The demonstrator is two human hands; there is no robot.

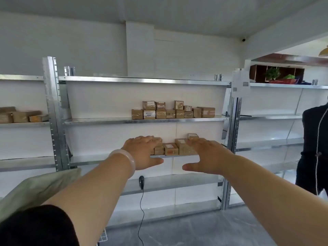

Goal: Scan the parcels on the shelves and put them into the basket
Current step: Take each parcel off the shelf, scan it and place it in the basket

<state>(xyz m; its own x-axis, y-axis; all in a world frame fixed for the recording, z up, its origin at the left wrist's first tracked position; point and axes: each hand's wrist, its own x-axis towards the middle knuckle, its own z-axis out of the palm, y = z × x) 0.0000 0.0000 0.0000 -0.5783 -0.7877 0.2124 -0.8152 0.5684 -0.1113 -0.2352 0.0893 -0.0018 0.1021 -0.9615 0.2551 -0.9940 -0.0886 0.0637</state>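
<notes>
Taped cardboard parcels (171, 149) sit in a cluster toward the right end of the lower shelf (113, 159), more on the shelf above. Your left hand (142, 153) and right hand (206, 157) hover before them, fingers spread, holding nothing. The scanner (141, 181) hangs unused; nothing looks scanned yet, and no basket is clearly visible.

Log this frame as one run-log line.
left hand: open, empty | right hand: open, empty | both outstretched before parcels | scanner: untouched

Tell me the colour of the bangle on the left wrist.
Pale, milky pink-white bangle, seen in the head view.
</notes>
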